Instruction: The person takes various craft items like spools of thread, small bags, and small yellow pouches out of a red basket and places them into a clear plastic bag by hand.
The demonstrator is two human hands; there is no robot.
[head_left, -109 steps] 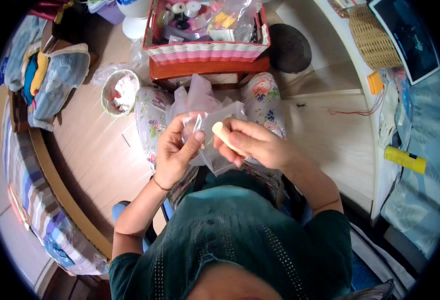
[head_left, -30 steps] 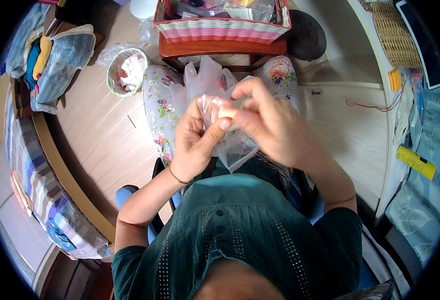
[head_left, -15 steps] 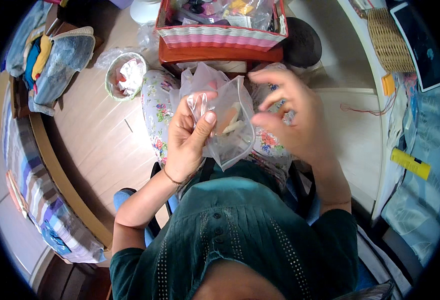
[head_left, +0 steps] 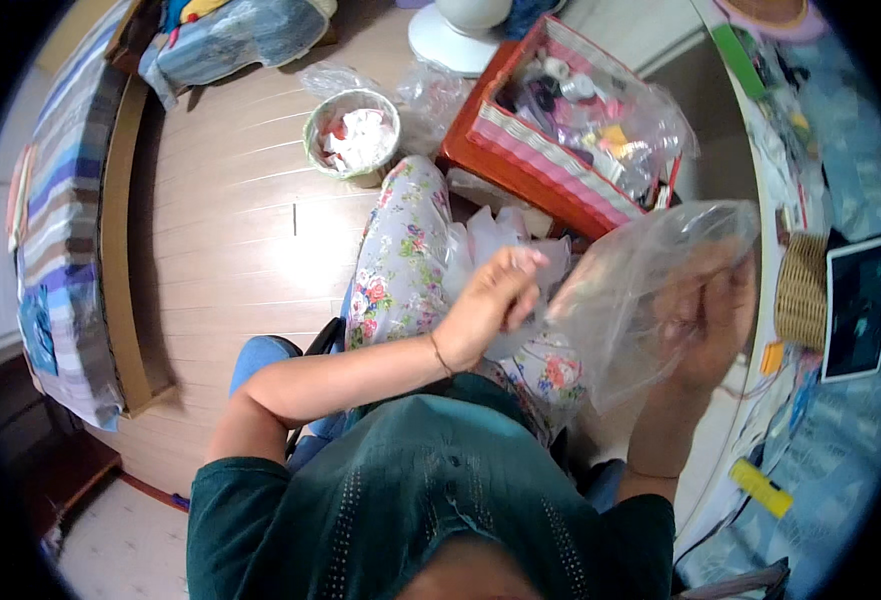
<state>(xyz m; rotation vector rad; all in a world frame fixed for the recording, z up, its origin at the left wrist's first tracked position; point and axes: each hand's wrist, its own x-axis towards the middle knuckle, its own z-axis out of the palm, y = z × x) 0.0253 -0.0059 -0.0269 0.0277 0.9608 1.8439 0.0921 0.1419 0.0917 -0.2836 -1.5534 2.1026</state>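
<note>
A large clear plastic bag [head_left: 625,310] hangs at the right over my thigh, smeared by motion. My right hand [head_left: 705,315] shows through its film, fingers bent and closed on the bag. A pale beige shape [head_left: 578,285] shows at the bag's left edge; its kind is too blurred to tell. My left hand [head_left: 490,305] hovers above my lap, apart from the right, with its fingers curled; what they hold, if anything, is hidden. Beyond it, whitish plastic bags [head_left: 495,235] lie between my floral-covered legs [head_left: 400,260].
A pink-and-white striped box [head_left: 550,160] of small items and plastic packs sits on a red-brown stool [head_left: 475,105]. Left of it stands a lined bin [head_left: 355,135] with crumpled tissue. Along the right, a table bears a wicker basket [head_left: 800,290], a tablet [head_left: 853,310] and a yellow tube [head_left: 760,487].
My view has turned to the right. My right hand has swung out right with a large clear bag. My left hand no longer holds up the small clear bag with pale pieces.
</note>
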